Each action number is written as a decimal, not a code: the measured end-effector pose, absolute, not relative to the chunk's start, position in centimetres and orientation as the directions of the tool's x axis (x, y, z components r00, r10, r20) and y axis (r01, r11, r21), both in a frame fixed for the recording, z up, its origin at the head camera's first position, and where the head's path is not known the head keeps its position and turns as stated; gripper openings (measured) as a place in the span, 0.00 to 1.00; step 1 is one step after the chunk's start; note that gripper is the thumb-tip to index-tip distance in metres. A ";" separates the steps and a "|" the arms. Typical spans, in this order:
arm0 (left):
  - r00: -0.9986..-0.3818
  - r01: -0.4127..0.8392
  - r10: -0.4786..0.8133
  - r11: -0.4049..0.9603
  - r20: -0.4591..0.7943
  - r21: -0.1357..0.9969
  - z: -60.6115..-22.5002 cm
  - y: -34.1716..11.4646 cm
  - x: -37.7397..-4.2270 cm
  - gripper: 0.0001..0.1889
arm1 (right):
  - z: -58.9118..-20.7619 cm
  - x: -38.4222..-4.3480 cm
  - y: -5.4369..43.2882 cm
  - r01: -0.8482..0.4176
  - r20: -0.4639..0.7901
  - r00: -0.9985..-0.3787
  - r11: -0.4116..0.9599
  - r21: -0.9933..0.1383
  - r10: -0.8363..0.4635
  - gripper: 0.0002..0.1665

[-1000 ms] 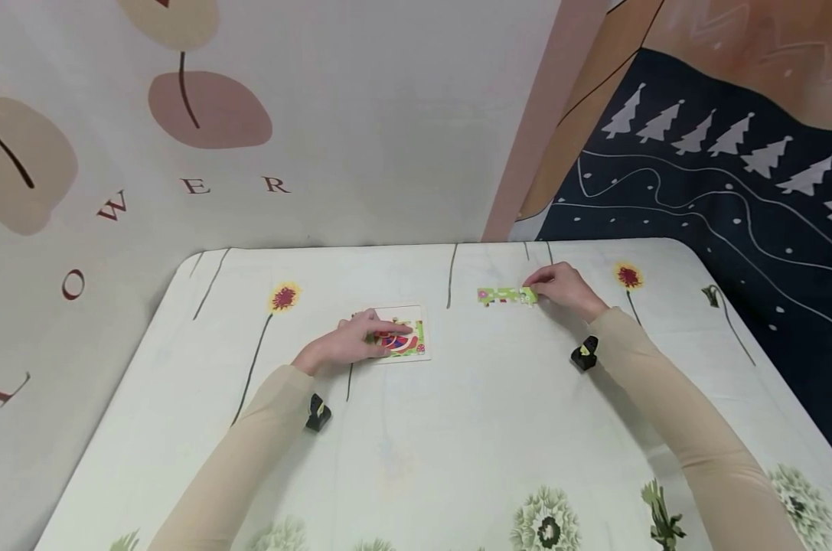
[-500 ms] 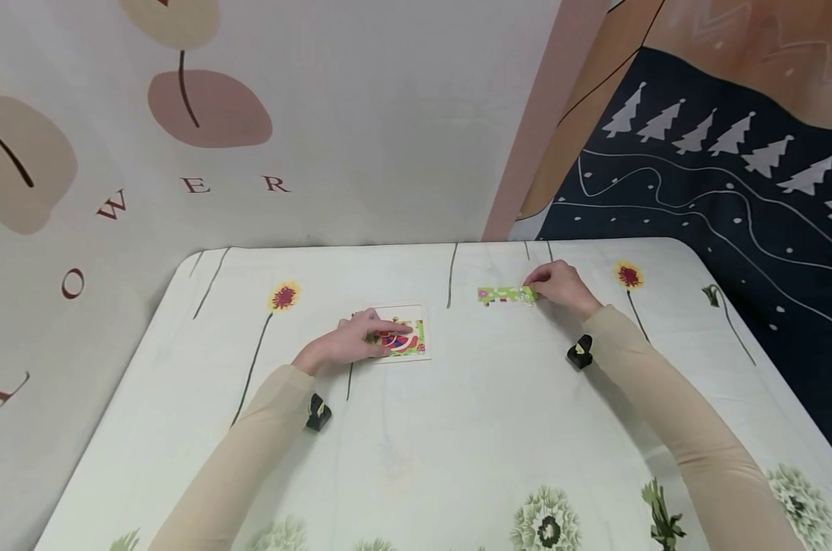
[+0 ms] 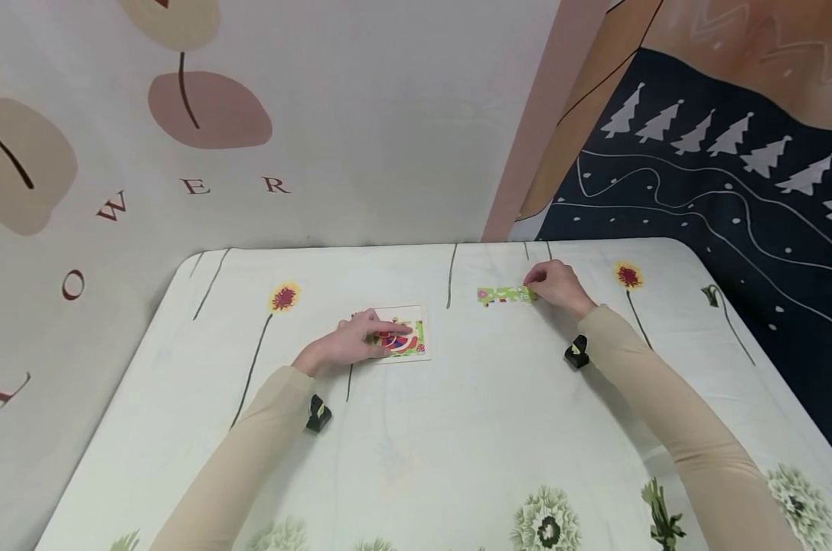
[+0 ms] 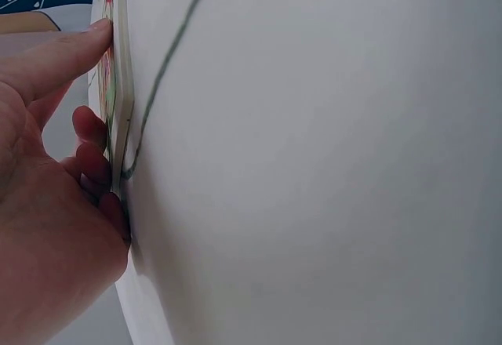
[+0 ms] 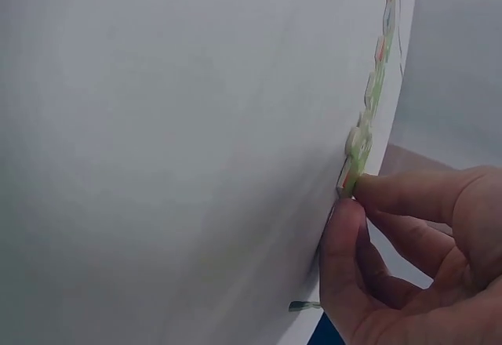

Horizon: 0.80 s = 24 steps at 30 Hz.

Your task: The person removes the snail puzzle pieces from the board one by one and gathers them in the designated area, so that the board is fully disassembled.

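A small jigsaw board [image 3: 425, 334] with a pale rim and a colourful picture lies on the table, left of centre. My left hand [image 3: 347, 339] rests on its left part, one finger stretched over the picture; in the left wrist view the other fingers [image 4: 92, 163] bend by the board's edge. To the right is a narrow green strip of joined puzzle pieces [image 3: 501, 295], with bumpy tabs along its near side. The thumb and finger of my right hand [image 3: 559, 285] pinch the right end of this strip, which lies flat on the cloth. The left hand covers part of the picture.
A white cloth [image 3: 443, 428] printed with flowers and stems covers the table. Behind it hangs a pale printed backdrop [image 3: 402, 168], with a dark tree-patterned cloth [image 3: 705, 191] at the right. Black wrist cameras [image 3: 318, 413] sit under both sleeves.
My right wrist and forearm have shifted slightly to the left, the fingertips staying at the strip's end. The left hand, the board and the strip look unmoved.
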<state>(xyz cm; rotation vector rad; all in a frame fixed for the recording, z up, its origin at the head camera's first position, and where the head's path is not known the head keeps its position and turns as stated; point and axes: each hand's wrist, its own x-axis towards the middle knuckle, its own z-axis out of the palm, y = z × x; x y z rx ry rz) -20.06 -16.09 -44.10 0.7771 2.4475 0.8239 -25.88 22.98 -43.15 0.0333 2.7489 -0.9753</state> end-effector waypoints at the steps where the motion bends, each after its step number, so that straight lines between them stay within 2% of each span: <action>1: -0.745 0.368 0.630 0.662 -0.220 0.652 -44.1 -16.1 -20.0 0.24 | -43.2 -25.9 23.0 0.090 -0.212 -0.976 0.779 -0.620 -0.057 0.11; 5: -0.749 0.378 0.632 0.655 -0.199 0.654 -44.2 -16.1 -19.9 0.24 | -43.4 -25.9 23.2 0.076 -0.203 -0.977 0.773 -0.630 -0.069 0.11; 10: -0.761 0.374 0.620 0.658 -0.189 0.654 -44.1 -16.1 -19.5 0.24 | -43.2 -25.6 23.3 0.086 -0.250 -0.962 0.749 -0.657 -0.108 0.15; 16: -0.764 0.369 0.617 0.658 -0.190 0.656 -44.1 -16.1 -19.4 0.24 | -43.1 -25.1 23.3 0.026 -0.251 -0.951 0.761 -0.648 -0.181 0.19; 24: -0.764 0.363 0.614 0.664 -0.199 0.654 -44.1 -16.0 -19.4 0.24 | -42.9 -24.7 23.1 0.025 -0.234 -0.959 0.769 -0.639 -0.163 0.19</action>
